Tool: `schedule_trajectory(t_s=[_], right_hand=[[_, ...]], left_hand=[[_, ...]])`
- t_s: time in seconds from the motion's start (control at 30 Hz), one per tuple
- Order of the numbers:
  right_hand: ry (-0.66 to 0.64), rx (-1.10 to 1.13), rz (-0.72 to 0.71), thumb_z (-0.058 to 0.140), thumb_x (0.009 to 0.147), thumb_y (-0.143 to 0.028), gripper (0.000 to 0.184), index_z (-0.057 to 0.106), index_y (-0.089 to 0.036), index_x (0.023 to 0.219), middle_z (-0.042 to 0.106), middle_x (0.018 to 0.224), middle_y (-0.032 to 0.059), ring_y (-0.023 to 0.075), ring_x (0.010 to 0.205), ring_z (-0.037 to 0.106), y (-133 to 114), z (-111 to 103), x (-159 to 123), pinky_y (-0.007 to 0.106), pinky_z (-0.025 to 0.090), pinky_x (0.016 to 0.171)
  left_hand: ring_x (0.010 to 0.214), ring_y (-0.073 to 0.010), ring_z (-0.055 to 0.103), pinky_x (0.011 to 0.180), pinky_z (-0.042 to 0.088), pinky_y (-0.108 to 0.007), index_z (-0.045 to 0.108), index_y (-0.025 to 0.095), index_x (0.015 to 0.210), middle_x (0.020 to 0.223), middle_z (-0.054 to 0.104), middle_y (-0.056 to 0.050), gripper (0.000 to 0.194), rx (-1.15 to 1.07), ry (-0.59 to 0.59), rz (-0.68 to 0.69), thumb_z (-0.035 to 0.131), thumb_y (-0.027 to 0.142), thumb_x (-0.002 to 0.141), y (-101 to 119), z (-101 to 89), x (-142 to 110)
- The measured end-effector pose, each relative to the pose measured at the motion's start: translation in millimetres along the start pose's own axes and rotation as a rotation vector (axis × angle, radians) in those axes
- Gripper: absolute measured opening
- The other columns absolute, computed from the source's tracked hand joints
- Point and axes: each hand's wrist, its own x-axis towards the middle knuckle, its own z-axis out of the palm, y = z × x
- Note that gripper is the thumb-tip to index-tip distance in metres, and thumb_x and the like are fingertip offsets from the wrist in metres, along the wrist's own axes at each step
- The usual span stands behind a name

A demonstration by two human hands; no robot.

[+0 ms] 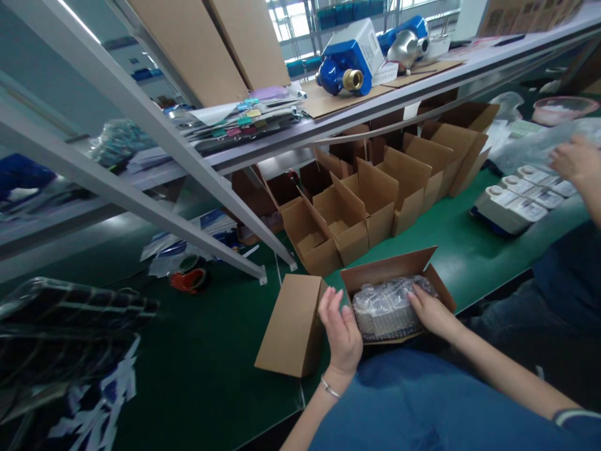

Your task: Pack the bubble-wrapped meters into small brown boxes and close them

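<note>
Rested the right hand (432, 313), half curled, over the right end of a bubble-wrapped package (387, 310) inside an open carton (382, 270) at the green workbench's (201, 388) near edge, its grip too hidden to tell; held the left hand (344, 335) loosely open, grasping nothing, at the carton's left wall. Worked beside a closed carton (288, 322), before a row of open boxes (353, 244).

1. No wording or number is showing legibly.
2. Labels (534, 207) on the white-topped units (507, 203) are appearing too small to read.
3. Print (384, 76) on the white carton (390, 67) is blurring.
</note>
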Motion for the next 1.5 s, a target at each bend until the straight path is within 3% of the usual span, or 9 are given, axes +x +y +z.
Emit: schedule_trajectory(t_s=[0.1, 0.2, 0.4, 0.57, 0.7, 0.87, 0.97, 1.13, 1.5], right_hand=[[0.296, -0.062, -0.199, 0.048, 0.083, -0.04, 0.035, 0.056, -0.024, 0.112, 0.055, 0.117, 0.0056, 0.0226, 0.11, 0.049, 14, -28, -38, 0.04, 0.032, 0.103], [0.499, 0.125, -0.006, 0.054, 0.078, -0.043, 0.05, 0.045, -0.025, 0.124, 0.051, 0.12, 0.0085, 0.0243, 0.106, 0.051, 40, -52, -31, 0.044, 0.038, 0.097], [-0.274, 0.605, 0.088, 0.065, 0.067, -0.048, 0.088, 0.018, -0.025, 0.138, 0.038, 0.134, 0.0121, 0.025, 0.115, 0.046, 55, -45, 45, 0.039, 0.043, 0.093], [-0.344, 0.418, -0.088, 0.063, 0.07, -0.044, 0.084, 0.02, -0.022, 0.138, 0.038, 0.134, 0.0127, 0.0256, 0.118, 0.043, 45, -49, 55, 0.041, 0.041, 0.095], [-0.344, -0.083, -0.475, 0.052, 0.081, -0.034, 0.052, 0.04, -0.025, 0.13, 0.032, 0.14, 0.0091, 0.0251, 0.129, 0.027, 51, -68, 51, 0.045, 0.029, 0.104], [-0.491, -0.701, -0.762, 0.041, 0.076, -0.005, 0.066, 0.035, -0.039, 0.132, 0.029, 0.142, -0.0034, 0.0248, 0.134, 0.007, 43, -93, 46, 0.051, 0.021, 0.106], [-0.556, -0.778, -0.804, 0.05, 0.074, -0.016, 0.069, 0.028, -0.037, 0.135, 0.027, 0.143, 0.0019, 0.0313, 0.133, 0.011, 25, -92, 41, 0.062, 0.007, 0.103], [-0.506, -0.848, -0.735, 0.073, 0.046, -0.048, 0.113, 0.017, -0.025, 0.14, 0.0, 0.146, 0.0197, 0.0473, 0.128, 0.0, 1, -58, 34, 0.072, -0.006, 0.088], [-0.531, -0.82, -0.745, 0.069, 0.059, -0.041, 0.095, 0.017, -0.035, 0.139, -0.001, 0.147, 0.0131, 0.0461, 0.129, 0.007, -3, -59, 33, 0.073, 0.017, 0.086]], left_hand=[[0.127, -0.02, 0.03, 0.108, 0.024, -0.043, 0.026, 0.022, 0.13, 0.135, 0.029, -0.012, 0.044, -0.288, -0.097, -0.32, 0.039, 0.03, 0.089, -32, 11.6, -1], [0.128, -0.0219, 0.03, 0.107, 0.025, -0.042, 0.014, 0.021, 0.134, 0.139, 0.026, -0.014, 0.069, -0.452, -0.32, -0.478, 0.055, 0.033, 0.08, -55, 25.9, 4], [0.094, -0.0232, 0.059, 0.084, 0.048, -0.037, 0.047, 0.011, 0.114, 0.11, 0.058, -0.013, 0.061, -0.493, -0.658, -0.4, 0.073, 0.025, 0.06, -70, 38.1, 44], [0.1, -0.0244, 0.057, 0.089, 0.045, -0.04, 0.052, 0.01, 0.114, 0.114, 0.058, -0.014, 0.05, -0.408, -0.822, -0.22, 0.065, 0.027, 0.069, -68, 27.4, 57], [0.127, -0.0218, 0.033, 0.108, 0.019, -0.045, 0.056, 0.03, 0.114, 0.13, 0.047, -0.001, 0.044, -0.266, -1.001, 0.034, 0.055, 0.017, 0.072, -57, 6.4, 61], [0.134, -0.0302, 0.006, 0.103, 0.013, -0.062, 0.023, 0.034, 0.137, 0.145, 0.019, 0.001, 0.078, 0.373, -1.282, 0.506, 0.044, 0.007, 0.066, -37, -11.0, 66], [0.132, -0.0396, 0.007, 0.093, 0.01, -0.073, 0.02, 0.032, 0.138, 0.147, 0.015, -0.004, 0.066, 0.488, -1.296, 0.466, 0.045, 0.029, 0.077, -21, 1.2, 58], [0.126, -0.0525, -0.003, 0.085, -0.008, -0.075, 0.004, 0.017, 0.141, 0.145, -0.006, -0.022, 0.124, 0.64, -1.118, 0.484, 0.064, 0.069, 0.045, -3, 37.1, 33], [0.128, -0.049, 0.003, 0.091, 0.002, -0.072, 0.01, 0.023, 0.141, 0.146, 0.003, -0.021, 0.109, 0.602, -1.095, 0.482, 0.058, 0.072, 0.056, 3, 36.3, 34]])
